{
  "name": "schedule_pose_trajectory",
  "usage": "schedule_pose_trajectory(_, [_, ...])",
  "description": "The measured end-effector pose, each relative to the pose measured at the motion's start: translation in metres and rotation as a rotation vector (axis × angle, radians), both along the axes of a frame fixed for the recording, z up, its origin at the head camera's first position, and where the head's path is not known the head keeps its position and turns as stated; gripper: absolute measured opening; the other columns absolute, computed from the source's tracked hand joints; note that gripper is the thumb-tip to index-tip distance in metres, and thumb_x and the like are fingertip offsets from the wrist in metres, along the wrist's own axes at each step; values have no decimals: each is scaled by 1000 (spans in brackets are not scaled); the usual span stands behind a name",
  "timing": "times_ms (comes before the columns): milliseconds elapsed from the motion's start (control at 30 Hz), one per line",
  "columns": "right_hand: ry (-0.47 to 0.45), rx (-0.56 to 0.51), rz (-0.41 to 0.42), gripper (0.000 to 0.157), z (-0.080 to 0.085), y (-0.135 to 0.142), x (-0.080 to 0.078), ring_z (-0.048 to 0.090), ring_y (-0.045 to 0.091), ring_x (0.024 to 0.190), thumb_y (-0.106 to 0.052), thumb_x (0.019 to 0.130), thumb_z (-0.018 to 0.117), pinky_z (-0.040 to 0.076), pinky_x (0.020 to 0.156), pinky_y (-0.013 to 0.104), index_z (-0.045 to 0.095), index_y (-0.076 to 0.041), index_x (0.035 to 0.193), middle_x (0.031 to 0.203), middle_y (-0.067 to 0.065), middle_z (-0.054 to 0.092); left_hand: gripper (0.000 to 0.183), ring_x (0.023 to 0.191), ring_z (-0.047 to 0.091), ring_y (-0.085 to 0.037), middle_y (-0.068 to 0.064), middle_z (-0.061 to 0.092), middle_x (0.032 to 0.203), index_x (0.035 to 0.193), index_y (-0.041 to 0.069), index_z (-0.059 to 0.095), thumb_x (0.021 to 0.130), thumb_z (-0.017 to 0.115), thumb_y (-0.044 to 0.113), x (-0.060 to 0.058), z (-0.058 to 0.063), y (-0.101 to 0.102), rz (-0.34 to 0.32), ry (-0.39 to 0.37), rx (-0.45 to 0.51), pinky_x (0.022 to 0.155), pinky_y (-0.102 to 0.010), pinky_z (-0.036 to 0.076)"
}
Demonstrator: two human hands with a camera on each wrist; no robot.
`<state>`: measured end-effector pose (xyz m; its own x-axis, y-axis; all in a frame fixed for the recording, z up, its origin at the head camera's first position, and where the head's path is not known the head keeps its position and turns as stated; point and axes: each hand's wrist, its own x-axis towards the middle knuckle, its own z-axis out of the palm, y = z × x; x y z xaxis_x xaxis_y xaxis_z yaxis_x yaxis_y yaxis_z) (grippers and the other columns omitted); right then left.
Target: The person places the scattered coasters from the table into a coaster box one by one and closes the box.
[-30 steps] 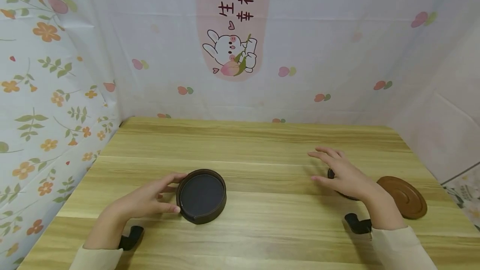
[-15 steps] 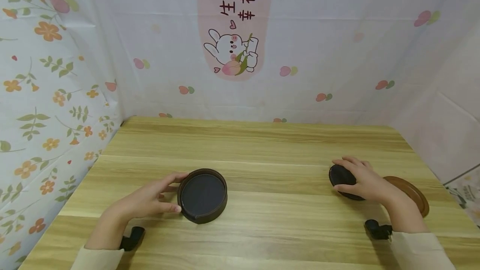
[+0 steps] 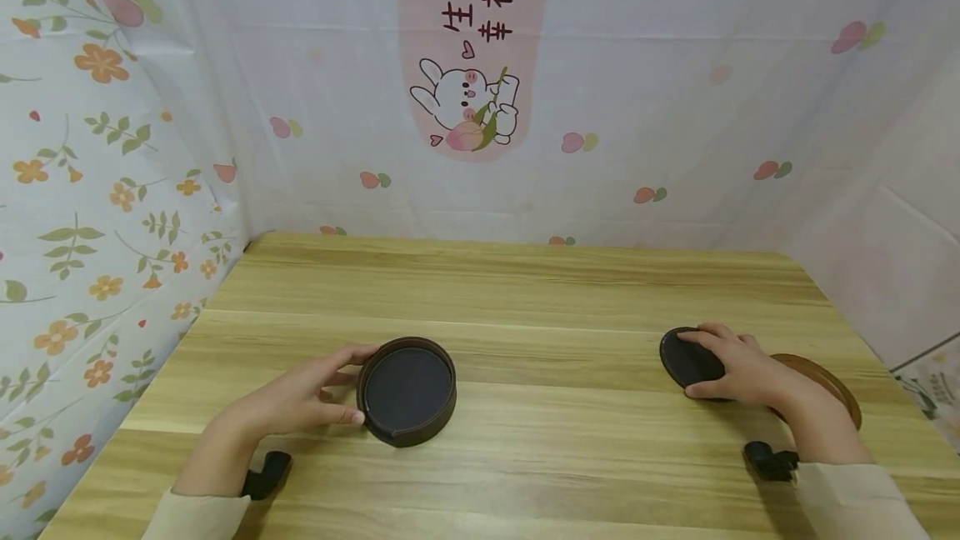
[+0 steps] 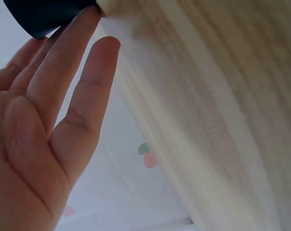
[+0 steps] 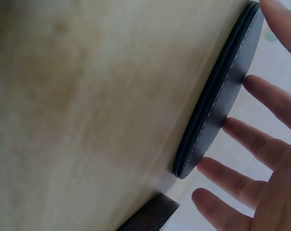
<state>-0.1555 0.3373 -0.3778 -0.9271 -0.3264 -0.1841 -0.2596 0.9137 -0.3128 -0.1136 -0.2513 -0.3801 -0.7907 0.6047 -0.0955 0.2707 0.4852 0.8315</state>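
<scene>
Left of centre in the head view stands a round dark coaster holder [image 3: 422, 435], with a raised rim and a black floor. My left hand [image 3: 309, 398] touches its left side, thumb and fingers spread; in the left wrist view the fingers [image 4: 63, 65] look nearly straight against the dark wall. On the right, black round coasters [image 3: 681, 361] lie flat in a thin stack; white stitching runs along the edge in the right wrist view. My right hand [image 3: 738, 372] rests on them, its fingertips [image 5: 234, 124] spread on the top face. It partly hides them.
A brown disc [image 3: 823, 378] lies flat behind my right forearm, partly covered by it. Black wrist devices [image 3: 266, 475] hang under both wrists. White patterned cloth [image 3: 337, 90] stands behind the wooden table [image 3: 517, 307] and along its left side.
My right hand has moved right and down, from hovering near the black coasters to resting on them. The left hand and the holder stay in place.
</scene>
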Motion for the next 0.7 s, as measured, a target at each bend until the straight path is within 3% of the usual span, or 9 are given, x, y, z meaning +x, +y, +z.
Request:
schedule_pose_trajectory(367, [-48,-8,-12,89,0,1,-2,32,66,115,-34,75,87,41,77,72,42,-2,143,144,40,28,79,129,53,-49,-26,45,149,150,5,36,88,76,31,0,0,0,5,8,-9,92,-57,52])
schedule_pose_trajectory(700, [3,42,2,86,2,0,-6,37,65,111,-35,70,88,45,74,68,47,-3,139,137,40,35,79,129,52,-50,-26,43,151,151,6,34,88,75,31,0,0,0,1,6,-16,91,-62,51])
